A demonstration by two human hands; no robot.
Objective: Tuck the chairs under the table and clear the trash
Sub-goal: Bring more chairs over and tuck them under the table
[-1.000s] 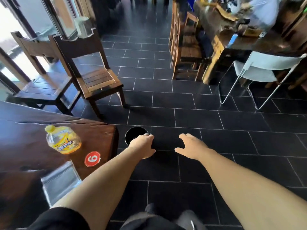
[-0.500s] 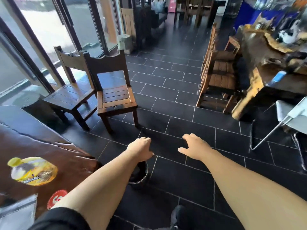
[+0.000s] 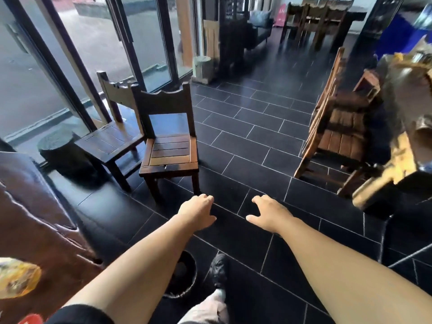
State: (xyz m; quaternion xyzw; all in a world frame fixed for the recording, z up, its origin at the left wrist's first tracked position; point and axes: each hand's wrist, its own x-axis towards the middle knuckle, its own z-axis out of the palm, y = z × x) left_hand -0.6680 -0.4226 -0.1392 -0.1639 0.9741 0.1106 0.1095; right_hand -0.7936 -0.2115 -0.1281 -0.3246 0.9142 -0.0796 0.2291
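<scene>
Two dark wooden chairs stand away from the table, on the black tile floor: the nearer chair ahead of me and a second chair behind it by the glass doors. My left hand reaches forward, fingers loosely curled, empty, just short of the nearer chair's front leg. My right hand is stretched out beside it, fingers apart, holding nothing. The dark wooden table fills the left edge, with a yellow plastic bottle lying on it. A black bin sits on the floor under my left forearm.
A dark round stool stands by the glass doors on the left. Lighter wooden chairs and a cluttered table line the right side. A white chair's legs show at the right edge. My foot is beside the bin.
The view has lifted and moved forward: the chairs are closer, the bin has slid down under my left arm, and the bottle sits at the frame's lower left. Both hands stay extended and empty.
</scene>
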